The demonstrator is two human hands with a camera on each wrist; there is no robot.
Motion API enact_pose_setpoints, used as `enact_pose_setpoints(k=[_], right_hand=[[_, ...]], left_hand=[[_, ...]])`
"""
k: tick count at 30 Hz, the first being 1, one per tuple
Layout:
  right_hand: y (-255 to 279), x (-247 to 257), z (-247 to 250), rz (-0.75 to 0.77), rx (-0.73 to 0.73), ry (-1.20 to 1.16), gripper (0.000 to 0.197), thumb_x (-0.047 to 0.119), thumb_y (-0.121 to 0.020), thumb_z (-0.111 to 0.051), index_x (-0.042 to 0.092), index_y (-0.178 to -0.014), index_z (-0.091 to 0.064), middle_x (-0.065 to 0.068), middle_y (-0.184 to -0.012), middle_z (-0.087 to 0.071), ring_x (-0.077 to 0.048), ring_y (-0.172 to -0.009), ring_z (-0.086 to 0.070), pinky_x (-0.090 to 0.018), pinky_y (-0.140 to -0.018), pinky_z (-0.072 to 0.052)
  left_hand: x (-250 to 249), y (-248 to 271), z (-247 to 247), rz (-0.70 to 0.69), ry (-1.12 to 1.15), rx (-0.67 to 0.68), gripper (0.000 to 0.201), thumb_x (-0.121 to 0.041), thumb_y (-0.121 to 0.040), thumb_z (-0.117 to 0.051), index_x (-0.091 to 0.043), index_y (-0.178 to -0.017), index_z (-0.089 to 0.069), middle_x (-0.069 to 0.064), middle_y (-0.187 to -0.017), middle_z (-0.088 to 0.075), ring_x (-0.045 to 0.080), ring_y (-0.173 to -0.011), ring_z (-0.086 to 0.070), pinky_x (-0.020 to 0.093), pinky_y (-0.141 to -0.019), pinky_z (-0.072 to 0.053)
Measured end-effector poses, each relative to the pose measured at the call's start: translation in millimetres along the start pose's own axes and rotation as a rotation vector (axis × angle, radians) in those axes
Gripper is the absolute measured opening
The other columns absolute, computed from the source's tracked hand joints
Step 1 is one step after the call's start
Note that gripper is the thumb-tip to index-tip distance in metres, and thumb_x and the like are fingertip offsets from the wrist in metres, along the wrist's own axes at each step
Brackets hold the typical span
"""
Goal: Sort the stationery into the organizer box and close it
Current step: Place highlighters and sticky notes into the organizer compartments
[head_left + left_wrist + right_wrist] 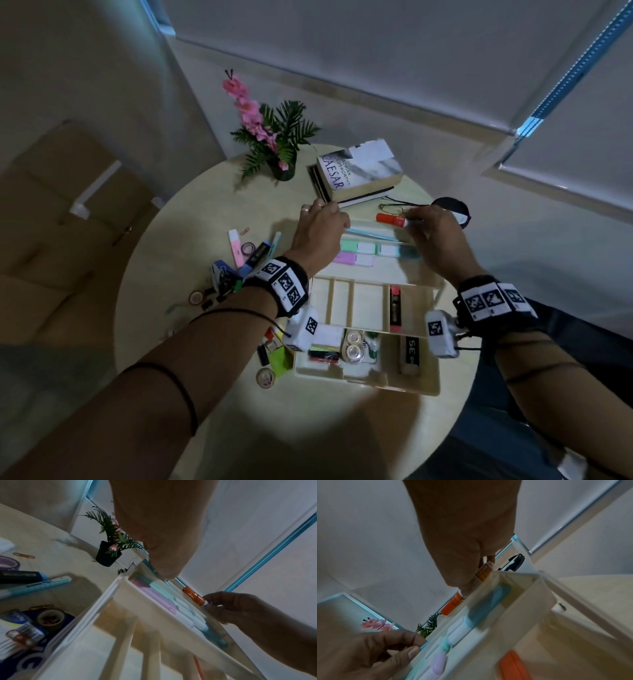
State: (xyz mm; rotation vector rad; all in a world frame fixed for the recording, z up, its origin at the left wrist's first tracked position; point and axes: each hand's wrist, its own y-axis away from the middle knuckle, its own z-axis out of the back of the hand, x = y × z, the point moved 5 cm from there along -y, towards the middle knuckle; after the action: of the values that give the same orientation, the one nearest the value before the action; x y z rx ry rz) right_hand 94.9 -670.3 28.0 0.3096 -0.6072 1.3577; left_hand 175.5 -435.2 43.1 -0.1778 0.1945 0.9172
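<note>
Black fabric wristbands (286, 286) bearing white square-coded tags are worn; small white cameras (440, 334) are attached beneath.

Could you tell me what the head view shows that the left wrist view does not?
Only the head view shows the Caesar book, the left hand's back and the organizer box's front compartments. Only the left wrist view shows a copper paper clip close up. Both show the right hand holding the orange-capped marker, the pastel highlighters and the potted plant.
</note>
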Motion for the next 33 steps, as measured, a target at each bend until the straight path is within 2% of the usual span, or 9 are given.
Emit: enact_pose_setpoints(k=[6, 9, 11, 14, 17, 20, 23, 27, 33], right_hand=[[3, 6, -6, 0.142, 0.071, 0.063, 0.021, 0.012, -0.093, -0.07, 0.016, -0.113, -0.075, -0.007, -0.112, -0.068, -0.03, -0.102, -0.062, -0.05, -0.088, -0.055], [3, 3, -5, 0.086, 0.033, 0.042, 0.022, 0.014, -0.091, -0.076, 0.014, -0.113, -0.077, -0.01, -0.114, -0.066, -0.031, -0.105, -0.062, -0.045, -0.092, -0.054], [3, 0, -4, 0.046, 0.031, 0.001, 0.027, 0.018, -0.088, -0.08, 0.013, -0.115, -0.076, -0.009, -0.116, -0.066, -0.025, -0.107, -0.062, -0.043, -0.094, -0.056], [7, 1, 0, 0.004, 0.021, 0.001, 0.028, 0.018, -0.087, -0.082, 0.013, -0.114, -0.075, -0.008, -0.117, -0.064, -0.023, -0.103, -0.063, -0.043, -0.091, -0.059], [14, 11, 5, -0.002, -0.017, 0.019, 0.019, 0.021, -0.091, -0.079, 0.015, -0.108, -0.073, -0.007, -0.114, -0.064, -0.025, -0.1, -0.063, -0.046, -0.085, -0.06], [23, 31, 9, 0.021, -0.072, 0.047, 0.013, 0.018, -0.094, -0.073, 0.012, -0.106, -0.073, -0.011, -0.111, -0.064, -0.029, -0.101, -0.061, -0.046, -0.086, -0.055], [34, 67, 4, 0.097, -0.079, 0.02, 0.017, 0.007, -0.093, -0.07, 0.011, -0.109, -0.072, -0.011, -0.11, -0.063, -0.027, -0.103, -0.058, -0.04, -0.088, -0.05], [45, 124, -31, 0.146, -0.005, -0.063, 0.025, 0.003, -0.09, -0.072, 0.009, -0.114, -0.068, -0.009, -0.107, -0.065, -0.024, -0.095, -0.061, -0.041, -0.083, -0.052], [46, 216, -119, 0.179, 0.206, -0.039, 0.021, 0.009, -0.091, -0.068, 0.012, -0.113, -0.07, -0.008, -0.101, -0.071, -0.025, -0.085, -0.067, -0.035, -0.074, -0.055]], left_hand=[[-4, -2, -1, -0.017, 0.003, 0.06, 0.024, -0.018, -0.102, -0.059, -0.031, -0.113, -0.076, -0.002, -0.114, -0.064, 0.025, -0.113, -0.051, 0.041, -0.094, -0.031], [-4, -1, -2, -0.008, 0.015, 0.085, 0.027, -0.017, -0.102, -0.058, -0.032, -0.116, -0.077, -0.002, -0.114, -0.065, 0.025, -0.114, -0.052, 0.042, -0.095, -0.031], [-3, 1, -2, -0.013, 0.016, 0.082, 0.029, -0.016, -0.101, -0.057, -0.032, -0.115, -0.076, -0.002, -0.113, -0.065, 0.024, -0.113, -0.053, 0.041, -0.094, -0.031], [0, 5, 0, -0.032, 0.041, 0.061, 0.028, -0.016, -0.1, -0.056, -0.03, -0.112, -0.077, -0.002, -0.11, -0.065, 0.025, -0.111, -0.054, 0.042, -0.095, -0.032], [6, 12, 6, -0.058, 0.09, 0.042, 0.024, -0.018, -0.1, -0.056, -0.027, -0.109, -0.076, -0.002, -0.11, -0.065, 0.024, -0.11, -0.053, 0.042, -0.098, -0.03], [19, 27, 13, -0.045, 0.171, -0.014, 0.02, -0.018, -0.098, -0.059, -0.026, -0.106, -0.075, -0.002, -0.112, -0.066, 0.024, -0.107, -0.055, 0.037, -0.093, -0.027], [46, 51, 24, 0.013, 0.213, -0.062, 0.02, -0.019, -0.096, -0.057, -0.026, -0.104, -0.073, -0.003, -0.111, -0.065, 0.024, -0.105, -0.056, 0.036, -0.089, -0.029], [104, 99, 31, 0.082, 0.34, -0.111, 0.017, -0.012, -0.095, -0.061, -0.019, -0.106, -0.072, 0.001, -0.108, -0.065, 0.025, -0.103, -0.056, 0.039, -0.09, -0.046], [210, 181, 21, 0.317, 0.432, 0.015, 0.019, -0.006, -0.094, -0.065, -0.018, -0.109, -0.07, 0.006, -0.11, -0.062, 0.025, -0.095, -0.063, 0.041, -0.085, -0.056]])
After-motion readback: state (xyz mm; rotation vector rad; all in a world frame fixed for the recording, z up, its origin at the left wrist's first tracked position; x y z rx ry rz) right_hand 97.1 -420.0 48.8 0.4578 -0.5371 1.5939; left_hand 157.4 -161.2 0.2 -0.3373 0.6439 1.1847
